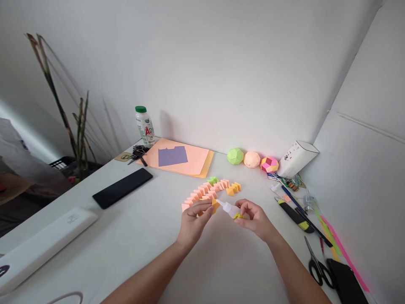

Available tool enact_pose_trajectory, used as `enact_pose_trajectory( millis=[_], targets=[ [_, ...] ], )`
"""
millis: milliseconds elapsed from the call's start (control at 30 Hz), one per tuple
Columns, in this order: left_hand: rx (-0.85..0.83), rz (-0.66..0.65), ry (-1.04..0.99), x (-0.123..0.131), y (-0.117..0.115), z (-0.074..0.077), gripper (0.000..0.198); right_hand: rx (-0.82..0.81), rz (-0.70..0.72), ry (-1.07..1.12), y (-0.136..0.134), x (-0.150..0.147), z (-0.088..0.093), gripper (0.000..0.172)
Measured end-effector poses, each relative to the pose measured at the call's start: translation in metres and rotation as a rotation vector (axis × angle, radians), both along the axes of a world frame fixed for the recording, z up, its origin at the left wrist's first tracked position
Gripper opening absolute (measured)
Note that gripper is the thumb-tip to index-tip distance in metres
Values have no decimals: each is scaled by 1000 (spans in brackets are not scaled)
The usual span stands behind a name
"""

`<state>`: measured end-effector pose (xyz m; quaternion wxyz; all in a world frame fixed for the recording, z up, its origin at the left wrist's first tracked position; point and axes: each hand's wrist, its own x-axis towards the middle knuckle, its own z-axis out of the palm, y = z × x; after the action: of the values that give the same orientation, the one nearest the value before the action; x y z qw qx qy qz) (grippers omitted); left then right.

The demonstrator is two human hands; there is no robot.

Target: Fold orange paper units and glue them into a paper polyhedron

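Between the fingers of my left hand is an orange folded paper piece. My right hand grips a small white glue bottle with yellow markings, tilted so its thin nozzle points left. The nozzle tip is at the orange piece; whether they touch I cannot tell. Just behind my hands stand rows of peach folded paper pieces, partly hidden by my left hand. Beside them are several orange folded pieces and a few green ones.
Three paper balls, green, peach and multicoloured, stand by the wall. Coloured sheets and a bottle lie back left. A black phone-like slab rests left. A cutter and scissors lie right.
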<state>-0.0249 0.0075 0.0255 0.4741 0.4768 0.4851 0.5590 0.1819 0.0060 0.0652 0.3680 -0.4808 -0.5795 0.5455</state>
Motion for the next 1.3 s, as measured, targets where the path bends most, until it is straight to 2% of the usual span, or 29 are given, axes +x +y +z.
enact_pose_trajectory(
  millis=[600, 1067, 1300],
  targets=[
    [11, -4, 3, 0, -1, 3, 13, 15, 41, -9, -1, -2, -1, 26],
    [8, 9, 2, 0, -1, 2, 13, -6, -14, 18, 2, 1, -1, 25],
    [8, -10, -19, 0, 0, 2, 12, 11, 19, 6, 0, -1, -3, 24]
  ],
)
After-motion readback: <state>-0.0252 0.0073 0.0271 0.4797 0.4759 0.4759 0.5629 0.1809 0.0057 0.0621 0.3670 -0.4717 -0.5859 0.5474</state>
